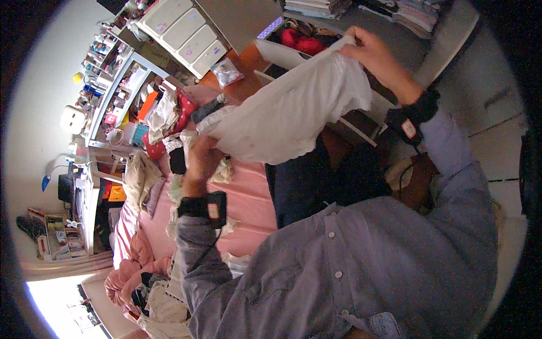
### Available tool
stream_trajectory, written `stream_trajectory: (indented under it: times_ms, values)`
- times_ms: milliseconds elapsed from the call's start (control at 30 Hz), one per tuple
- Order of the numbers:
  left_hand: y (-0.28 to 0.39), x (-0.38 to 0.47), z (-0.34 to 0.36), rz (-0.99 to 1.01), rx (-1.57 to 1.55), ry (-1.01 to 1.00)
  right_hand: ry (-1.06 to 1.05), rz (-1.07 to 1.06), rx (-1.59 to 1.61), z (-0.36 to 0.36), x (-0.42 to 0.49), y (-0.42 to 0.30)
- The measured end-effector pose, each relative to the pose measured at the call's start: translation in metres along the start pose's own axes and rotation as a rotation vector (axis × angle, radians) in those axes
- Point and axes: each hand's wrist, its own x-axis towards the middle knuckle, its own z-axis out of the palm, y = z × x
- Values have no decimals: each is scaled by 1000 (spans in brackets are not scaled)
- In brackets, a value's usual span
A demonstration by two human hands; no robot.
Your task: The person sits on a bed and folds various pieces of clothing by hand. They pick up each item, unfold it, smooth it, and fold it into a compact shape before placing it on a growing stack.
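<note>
A thin white cloth garment (pixel 283 110) is stretched out in the air between my hands. My right hand (pixel 370 53) pinches its far upper corner, fingers closed on the fabric. At the near lower end, my left hand (pixel 205 159) grips the other edge; its fingers are blurred and partly hidden. Below the garment, the pink bed sheet (pixel 250 190) shows. Beyond the cloth, an open drawer (pixel 277 55) holds red and dark fabric items, and the cloth hides part of the drawers beneath.
Folded dark and white clothes (pixel 207 110) lie on the bed by a red polka-dot fabric (pixel 185 108). A clear plastic bag (pixel 227 73) rests on a wooden surface. Rumpled clothes (pixel 165 301) are heaped at lower left. Folded stacks (pixel 413 17) sit on a shelf at the top right.
</note>
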Motion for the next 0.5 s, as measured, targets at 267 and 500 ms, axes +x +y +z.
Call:
stream_trajectory:
  times_ms: [267,500]
  values:
    - [93,-41,134,-710,-2092,-180,89,-128,-354,5,66,55]
    - [112,-90,185,-1014,-2321,320,-5,-138,-303,122,18,63]
